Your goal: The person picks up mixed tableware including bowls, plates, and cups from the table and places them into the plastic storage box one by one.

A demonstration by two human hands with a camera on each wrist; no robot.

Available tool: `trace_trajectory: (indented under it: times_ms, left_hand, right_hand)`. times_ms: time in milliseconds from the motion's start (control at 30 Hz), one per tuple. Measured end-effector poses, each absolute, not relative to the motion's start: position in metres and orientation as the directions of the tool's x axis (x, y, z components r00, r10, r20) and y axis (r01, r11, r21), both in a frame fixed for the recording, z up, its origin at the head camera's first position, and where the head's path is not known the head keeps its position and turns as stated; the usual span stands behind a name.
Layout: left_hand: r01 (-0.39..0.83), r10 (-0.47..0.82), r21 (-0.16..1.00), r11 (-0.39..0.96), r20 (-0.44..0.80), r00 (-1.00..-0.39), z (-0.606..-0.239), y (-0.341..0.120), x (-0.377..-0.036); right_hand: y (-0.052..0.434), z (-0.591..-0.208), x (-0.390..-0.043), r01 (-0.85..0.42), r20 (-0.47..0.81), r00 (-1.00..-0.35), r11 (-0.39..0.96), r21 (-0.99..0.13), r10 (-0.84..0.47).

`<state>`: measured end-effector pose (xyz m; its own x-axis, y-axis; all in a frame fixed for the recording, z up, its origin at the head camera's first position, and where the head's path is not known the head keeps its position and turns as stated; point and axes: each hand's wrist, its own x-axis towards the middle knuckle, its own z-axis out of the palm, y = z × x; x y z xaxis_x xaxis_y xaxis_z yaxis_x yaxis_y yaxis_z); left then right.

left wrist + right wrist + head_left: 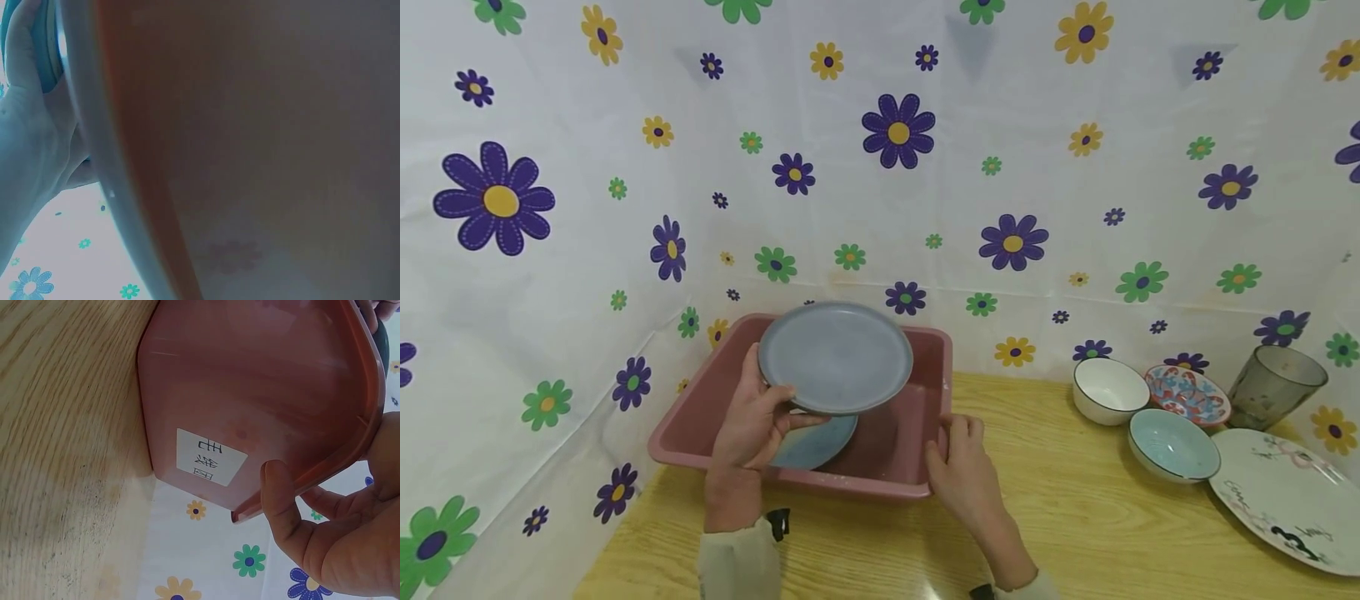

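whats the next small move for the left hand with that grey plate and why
Probably carry the grey plate rightwards, out over the wooden table. The left hand grips its near edge and holds it clear above the pink tub, where a blue plate still lies. The right hand holds the tub's rim, steadying it.

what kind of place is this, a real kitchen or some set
Probably a staged dishwashing set, not a real kitchen: a flowered cloth hangs as backdrop around a wooden table, where a pink basin stands in for a sink and bowls wait beside it.
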<state>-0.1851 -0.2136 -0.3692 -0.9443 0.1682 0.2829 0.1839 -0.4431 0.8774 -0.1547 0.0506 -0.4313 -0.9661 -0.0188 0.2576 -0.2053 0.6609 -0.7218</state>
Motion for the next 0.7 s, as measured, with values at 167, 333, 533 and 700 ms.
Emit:
trace_trajectory:
  times_ms: [167,333,533,700]
  left_hand:
    - [0.170,0.128,0.887,-0.429,0.246,-0.961,-0.3712,-0.2163,-0.1865]
    - [0.154,0.087,0.902,-0.404,0.205,-0.975,-0.3731,-0.2184,-0.1881]
    - [0.142,0.048,0.915,-0.378,0.172,-0.984,-0.3730,-0.2201,-0.1895]
    - [0.100,0.004,0.927,-0.363,0.108,-0.994,-0.3729,-0.2205,-0.1886]
  right_hand:
    - [0.0504,-0.4311,-0.1545,-0.202,0.255,-0.967,0.663,-0.721,-0.017]
    - [0.0504,-0.4302,-0.1544,-0.184,0.232,-0.973,0.662,-0.726,-0.016]
    - [0.0505,-0.4303,-0.1544,-0.170,0.210,-0.977,0.664,-0.728,-0.020]
    - [0.0511,-0.4310,-0.1546,-0.168,0.205,-0.979,0.662,-0.730,-0.023]
